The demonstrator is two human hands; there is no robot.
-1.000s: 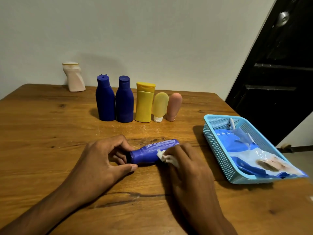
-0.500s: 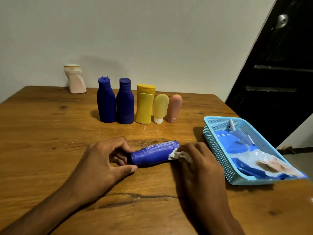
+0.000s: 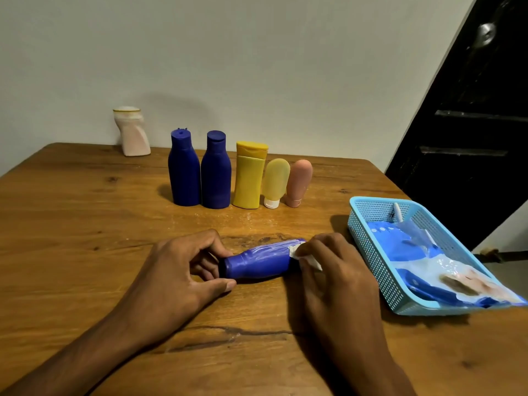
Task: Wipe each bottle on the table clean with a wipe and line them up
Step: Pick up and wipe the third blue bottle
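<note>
A blue bottle (image 3: 261,262) lay on its side on the wooden table (image 3: 71,224). The left hand (image 3: 177,278) gripped its cap end between curled fingers and thumb; the right hand (image 3: 334,270) pinched a white wipe (image 3: 310,260) against its base. Five bottles (image 3: 231,174) stood lined up behind. No label was legible, nor on the wipes pack (image 3: 423,261) in the blue basket (image 3: 371,252)

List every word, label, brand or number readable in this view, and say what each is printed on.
None can be read.
Wipes pack in the basket: printing shows, too blurred to read.
White stick in the basket: dark marks, too small to read.
Blue bottle in the hands and the standing bottles: no label visible.
</note>
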